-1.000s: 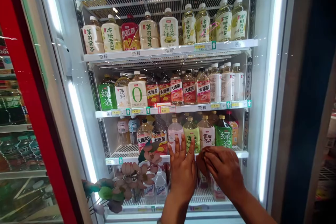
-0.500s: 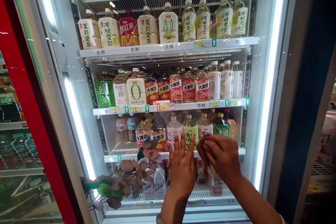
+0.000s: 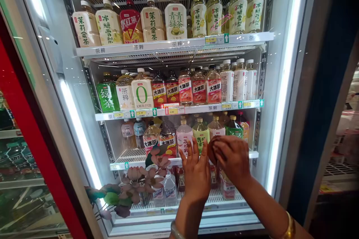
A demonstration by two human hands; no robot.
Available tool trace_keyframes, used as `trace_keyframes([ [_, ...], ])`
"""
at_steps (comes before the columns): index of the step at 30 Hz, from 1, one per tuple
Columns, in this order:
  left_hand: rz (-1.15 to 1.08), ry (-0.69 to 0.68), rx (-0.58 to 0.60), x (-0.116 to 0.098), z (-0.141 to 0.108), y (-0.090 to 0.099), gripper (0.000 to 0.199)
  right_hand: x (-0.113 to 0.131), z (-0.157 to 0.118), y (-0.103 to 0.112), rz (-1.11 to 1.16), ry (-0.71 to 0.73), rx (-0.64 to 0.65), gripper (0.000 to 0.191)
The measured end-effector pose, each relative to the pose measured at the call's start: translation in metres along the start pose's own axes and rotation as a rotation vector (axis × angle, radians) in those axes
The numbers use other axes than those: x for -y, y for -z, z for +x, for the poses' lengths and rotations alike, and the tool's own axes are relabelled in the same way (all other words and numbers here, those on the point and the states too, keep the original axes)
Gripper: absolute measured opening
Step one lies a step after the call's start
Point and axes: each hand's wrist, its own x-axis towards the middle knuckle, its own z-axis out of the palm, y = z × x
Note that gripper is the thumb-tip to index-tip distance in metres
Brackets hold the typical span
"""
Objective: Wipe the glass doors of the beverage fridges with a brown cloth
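My left hand (image 3: 195, 173) lies against the glass door of a lit drinks cooler, its fingers spread and nothing in it. Close by on its right, my right hand (image 3: 232, 157) is closed around a small brown item (image 3: 212, 151), pressed at the glass; what exactly it is cannot be made out. Behind the glass, near my fingertips, stand a pink bottle (image 3: 184, 134) and a light green bottle (image 3: 201, 133). A flower decal (image 3: 140, 179) with pink petals and green leaves shows on the door, left of my left hand.
Rows of tea bottles stand on the upper shelf (image 3: 179, 44) and the middle shelf (image 3: 196, 109). A red frame strip (image 3: 30, 130) and another stocked cooler are at the left. A dark blue panel (image 3: 311, 93) borders the right side, with more shelving beyond.
The view has shifted slightly, so the shelves sit higher and further left. My right hand, still closed on the brown item, has moved slightly left and up; a gold bangle now shows on that wrist.
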Motion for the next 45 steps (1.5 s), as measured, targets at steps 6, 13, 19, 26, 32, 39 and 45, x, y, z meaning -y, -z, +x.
trace_keyframes([
  [6, -0.012, -0.104, 0.024, -0.011, -0.005, -0.016, 0.08, -0.046, -0.064, 0.019, 0.018, 0.043, 0.12, 0.012],
  [13, -0.061, -0.122, 0.084, -0.031, -0.016, -0.034, 0.083, -0.058, -0.003, 0.014, -0.076, -0.253, -0.18, 0.014],
  [19, -0.057, -0.116, 0.074, -0.029, -0.014, -0.035, 0.08, -0.031, -0.055, 0.008, -0.075, 0.145, -0.051, 0.03],
  [26, -0.035, -0.12, 0.059, -0.028, -0.015, -0.032, 0.08, -0.12, -0.037, 0.03, -0.214, -0.203, -0.18, 0.02],
  [32, -0.038, -0.124, 0.062, -0.031, -0.013, -0.031, 0.08, -0.08, 0.011, 0.014, -0.165, -0.204, -0.23, 0.024],
  [39, -0.039, -0.127, 0.058, -0.033, -0.014, -0.031, 0.079, -0.092, -0.087, 0.031, -0.06, 0.135, 0.117, 0.024],
  [45, -0.007, -0.142, 0.046, -0.034, -0.016, -0.033, 0.08, -0.131, -0.023, 0.028, -0.207, -0.261, -0.246, 0.02],
])
